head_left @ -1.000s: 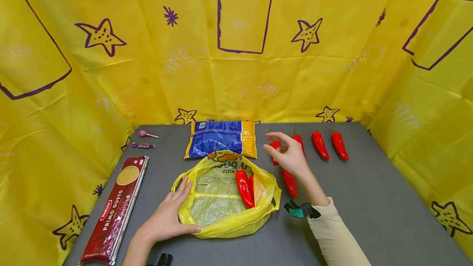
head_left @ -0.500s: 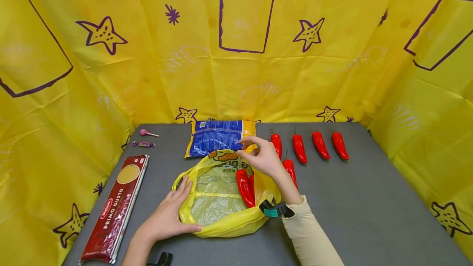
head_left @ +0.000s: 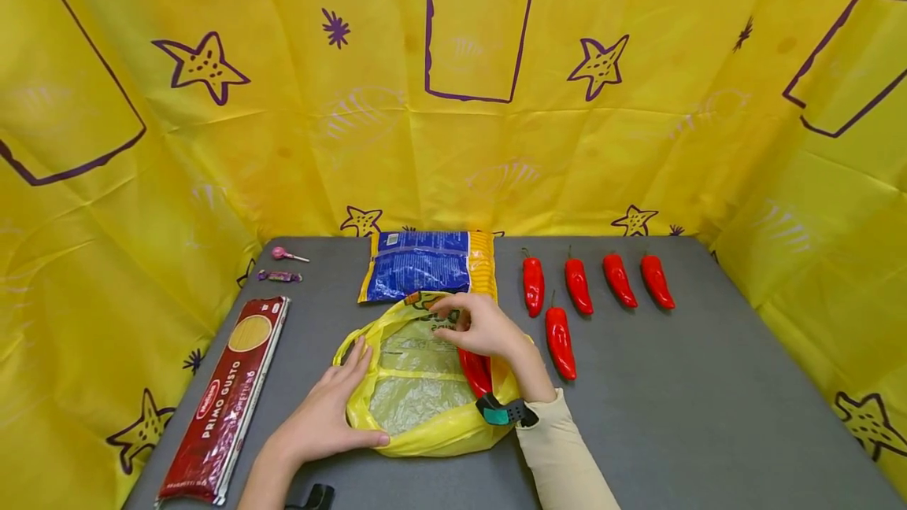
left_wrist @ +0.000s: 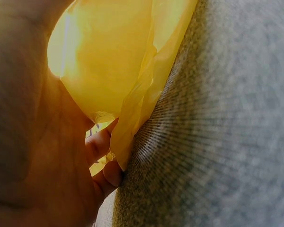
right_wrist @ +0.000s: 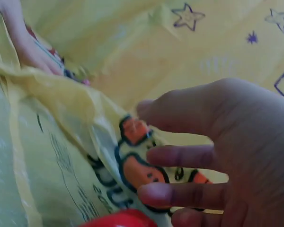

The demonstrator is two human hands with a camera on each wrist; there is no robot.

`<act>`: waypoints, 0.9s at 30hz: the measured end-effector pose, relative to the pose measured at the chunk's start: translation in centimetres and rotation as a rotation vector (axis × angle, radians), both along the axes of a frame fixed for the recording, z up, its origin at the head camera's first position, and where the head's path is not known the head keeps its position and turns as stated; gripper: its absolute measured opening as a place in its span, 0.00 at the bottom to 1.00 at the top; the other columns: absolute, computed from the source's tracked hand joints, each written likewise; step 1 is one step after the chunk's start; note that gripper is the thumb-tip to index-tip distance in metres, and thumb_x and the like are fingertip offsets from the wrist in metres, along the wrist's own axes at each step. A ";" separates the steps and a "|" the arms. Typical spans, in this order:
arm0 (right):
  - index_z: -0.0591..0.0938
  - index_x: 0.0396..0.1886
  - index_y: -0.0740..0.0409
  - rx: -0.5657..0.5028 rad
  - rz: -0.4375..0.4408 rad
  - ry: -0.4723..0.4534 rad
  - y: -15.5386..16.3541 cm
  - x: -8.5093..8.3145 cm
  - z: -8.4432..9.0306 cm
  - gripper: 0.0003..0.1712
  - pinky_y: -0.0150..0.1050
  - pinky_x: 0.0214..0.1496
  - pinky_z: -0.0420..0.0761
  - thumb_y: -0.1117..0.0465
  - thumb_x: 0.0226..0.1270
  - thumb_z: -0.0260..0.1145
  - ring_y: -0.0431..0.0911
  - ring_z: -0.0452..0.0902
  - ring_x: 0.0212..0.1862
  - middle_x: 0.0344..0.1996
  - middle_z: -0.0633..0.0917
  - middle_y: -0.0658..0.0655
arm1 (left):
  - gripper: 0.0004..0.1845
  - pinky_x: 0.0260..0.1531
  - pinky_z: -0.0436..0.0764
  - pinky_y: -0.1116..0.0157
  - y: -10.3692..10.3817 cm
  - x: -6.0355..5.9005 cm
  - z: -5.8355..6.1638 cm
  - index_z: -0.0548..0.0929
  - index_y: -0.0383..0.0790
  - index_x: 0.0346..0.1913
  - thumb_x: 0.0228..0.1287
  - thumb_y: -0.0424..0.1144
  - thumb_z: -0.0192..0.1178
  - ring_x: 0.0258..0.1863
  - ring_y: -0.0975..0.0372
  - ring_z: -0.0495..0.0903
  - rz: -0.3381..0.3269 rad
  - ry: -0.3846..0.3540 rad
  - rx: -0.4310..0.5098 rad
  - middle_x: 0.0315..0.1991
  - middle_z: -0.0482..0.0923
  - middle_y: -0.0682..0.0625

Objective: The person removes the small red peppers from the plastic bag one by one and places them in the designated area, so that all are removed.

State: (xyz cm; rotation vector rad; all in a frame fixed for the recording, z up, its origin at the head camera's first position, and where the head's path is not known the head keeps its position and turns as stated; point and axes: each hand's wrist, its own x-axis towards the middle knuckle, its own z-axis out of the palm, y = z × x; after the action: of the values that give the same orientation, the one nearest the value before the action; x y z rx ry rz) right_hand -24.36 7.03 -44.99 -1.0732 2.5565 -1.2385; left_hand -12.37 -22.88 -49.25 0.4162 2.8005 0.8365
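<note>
I am resting my left hand (head_left: 322,422) flat on the near left edge of the yellow plastic bag (head_left: 418,408), with my fingers (head_left: 357,360) lying straight along its rim and my thumb stretched along the front edge; in the left wrist view the plastic is bunching against my palm, on the grey tabletop (head_left: 708,400). The bag is lying open in the middle of the tabletop, just in front of the blue and yellow packet (head_left: 425,264). I am holding my right hand (head_left: 482,327) over the far side of the bag's mouth, fingers loosely spread and slightly bent, gripping nothing; whether the fingertips are touching the printed plastic I cannot tell. Red peppers inside the bag (head_left: 476,371) are showing just under that hand. A loose red pepper (head_left: 560,341) is lying just right of the bag, and four more peppers (head_left: 598,282) are standing in a row behind it. A spaghetti packet (head_left: 225,398) is lying well to the left.
</note>
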 end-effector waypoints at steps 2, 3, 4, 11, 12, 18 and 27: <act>0.87 0.58 0.62 0.034 -0.002 0.026 0.3 -0.2 -0.3 0.20 0.33 0.34 0.79 0.59 0.70 0.76 0.44 0.78 0.27 0.46 0.89 0.63 | 0.73 0.69 0.68 0.34 0.1 0.1 0.0 0.52 0.43 0.87 0.46 0.77 0.74 0.73 0.44 0.65 -0.005 0.005 -0.001 0.88 0.39 0.46; 0.88 0.58 0.62 0.051 -0.009 0.033 0.5 -0.3 -0.4 0.20 0.34 0.35 0.80 0.59 0.69 0.76 0.46 0.79 0.29 0.46 0.89 0.63 | 0.73 0.70 0.68 0.35 0.1 0.1 0.0 0.52 0.43 0.87 0.45 0.78 0.74 0.73 0.45 0.65 -0.005 0.006 -0.003 0.88 0.39 0.46; 0.88 0.57 0.62 0.069 -0.018 0.041 0.6 -0.3 -0.5 0.20 0.35 0.36 0.80 0.59 0.69 0.77 0.48 0.80 0.30 0.45 0.89 0.62 | 0.73 0.70 0.68 0.35 0.1 0.1 0.0 0.52 0.44 0.87 0.45 0.78 0.74 0.73 0.45 0.65 -0.004 0.007 -0.002 0.88 0.39 0.47; 0.90 0.55 0.59 0.179 -0.077 0.054 1.2 -0.6 -0.5 0.21 0.42 0.44 0.82 0.57 0.64 0.80 0.54 0.84 0.46 0.44 0.89 0.59 | 0.73 0.69 0.68 0.35 0.1 0.1 -0.2 0.52 0.42 0.86 0.45 0.78 0.73 0.72 0.45 0.67 -0.019 0.047 -0.014 0.88 0.40 0.45; 0.90 0.55 0.59 0.191 -0.080 0.054 1.3 -0.6 -0.5 0.21 0.43 0.45 0.82 0.57 0.64 0.80 0.54 0.84 0.47 0.44 0.89 0.59 | 0.73 0.69 0.68 0.35 0.1 0.1 -0.2 0.53 0.42 0.86 0.45 0.78 0.73 0.71 0.45 0.67 -0.021 0.051 -0.017 0.88 0.41 0.45; 0.90 0.54 0.55 0.260 -0.107 0.056 1.3 -0.7 -0.8 0.22 0.44 0.47 0.81 0.55 0.62 0.82 0.51 0.83 0.44 0.44 0.89 0.55 | 0.72 0.68 0.69 0.35 0.0 0.0 -0.1 0.52 0.43 0.87 0.46 0.79 0.73 0.71 0.45 0.67 -0.024 0.048 -0.024 0.88 0.41 0.46; 0.90 0.54 0.51 0.294 -0.144 0.070 0.7 -0.8 -1.8 0.23 0.40 0.41 0.80 0.49 0.62 0.82 0.44 0.81 0.39 0.42 0.90 0.48 | 0.73 0.68 0.70 0.36 0.0 0.0 -0.2 0.52 0.44 0.87 0.46 0.79 0.72 0.70 0.48 0.67 -0.022 0.050 -0.024 0.88 0.40 0.46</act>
State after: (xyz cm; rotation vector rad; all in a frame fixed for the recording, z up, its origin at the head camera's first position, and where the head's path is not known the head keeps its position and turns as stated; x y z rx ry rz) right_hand -25.21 7.69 -46.74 -0.8984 2.7976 -0.8252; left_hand -12.36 -22.86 -49.43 0.4701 2.8431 0.7981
